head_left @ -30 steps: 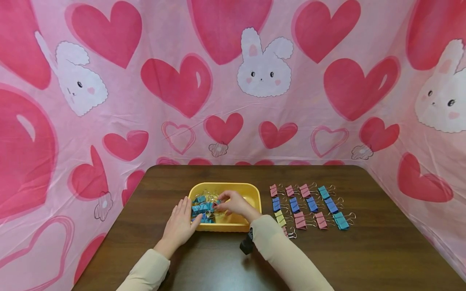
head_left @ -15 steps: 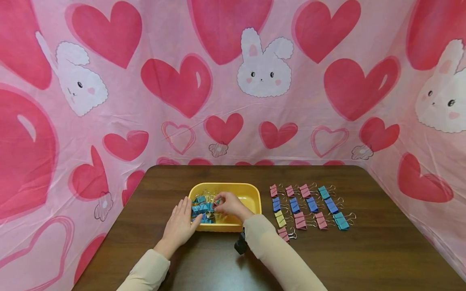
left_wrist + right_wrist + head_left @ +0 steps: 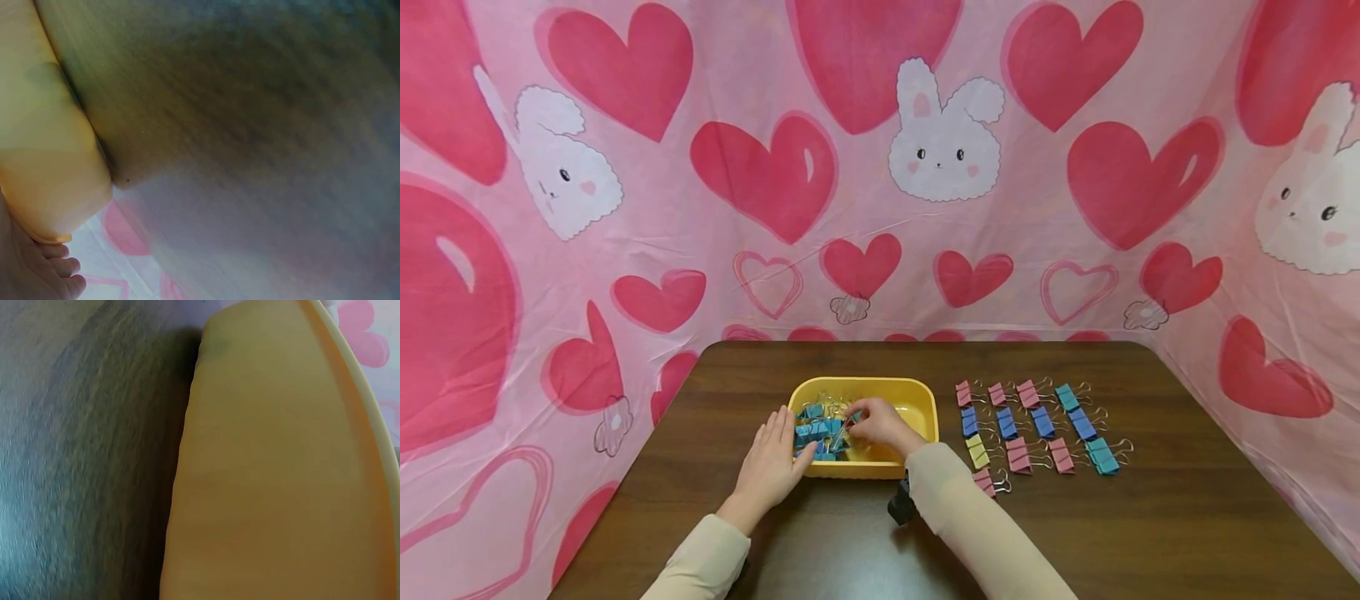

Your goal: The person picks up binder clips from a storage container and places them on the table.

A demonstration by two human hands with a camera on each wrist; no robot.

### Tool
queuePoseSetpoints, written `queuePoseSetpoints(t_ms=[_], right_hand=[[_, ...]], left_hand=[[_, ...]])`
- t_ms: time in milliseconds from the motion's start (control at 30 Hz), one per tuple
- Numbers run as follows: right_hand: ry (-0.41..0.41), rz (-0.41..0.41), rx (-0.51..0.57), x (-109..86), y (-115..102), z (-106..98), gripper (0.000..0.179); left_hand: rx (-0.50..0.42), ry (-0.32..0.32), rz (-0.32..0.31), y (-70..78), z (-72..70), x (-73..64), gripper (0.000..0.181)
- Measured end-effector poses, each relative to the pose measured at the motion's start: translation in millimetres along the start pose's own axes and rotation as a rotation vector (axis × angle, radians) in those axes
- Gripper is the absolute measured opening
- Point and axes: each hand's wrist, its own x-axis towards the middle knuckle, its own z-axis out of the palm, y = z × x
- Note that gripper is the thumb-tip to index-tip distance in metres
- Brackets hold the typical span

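Observation:
A yellow plastic tray (image 3: 917,400) stands on the table, its left half filled with several binder clips (image 3: 814,431), mostly teal and blue. My left hand (image 3: 769,467) lies along the tray's left side with fingers straight and thumb over the front left corner. Inside the tray, my right hand (image 3: 883,423) pinches a binder clip (image 3: 848,422) at the right of the heap; its wire handles show, and the fingers hide much of its body. In the left wrist view, fingertips (image 3: 65,269) rest by the tray's end. The right wrist view has only the tray's outer wall (image 3: 269,450).
Right of the tray, several binder clips lie in rows on the brown wooden table (image 3: 1187,517): pink (image 3: 1018,454), blue (image 3: 1042,422), yellow (image 3: 977,451) and teal (image 3: 1102,456). A pink curtain (image 3: 865,217) with hearts and rabbits hangs behind and at both sides.
My right hand has shifted slightly within the tray among the clips, and wire handles now show by its fingertips. A pink clip at the front of the rows became fully visible. The left hand stays put.

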Motion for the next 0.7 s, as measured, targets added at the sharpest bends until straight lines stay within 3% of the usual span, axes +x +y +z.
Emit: queuePoseSetpoints(t_ms=[300,400,533,700], right_hand=[[0.011,0.014,0.032,0.5,6,-12,0.016],[-0.001,0.023,0.052,0.0,8,-18,0.024],[-0.021,0.017,0.113,-1.5,13,-27,0.031],[-0.003,0.002,0.237,-5.8,17,-39,0.026]], left_hand=[[-0.002,-0.002,-0.014,-1.1,1.0,1.2,0.077],[-0.011,-0.008,-0.016,-1.3,1.3,1.4,0.077],[-0.023,-0.021,-0.023,-1.3,1.4,1.2,0.078],[-0.023,-0.014,-0.013,-1.4,1.0,1.0,0.077]])
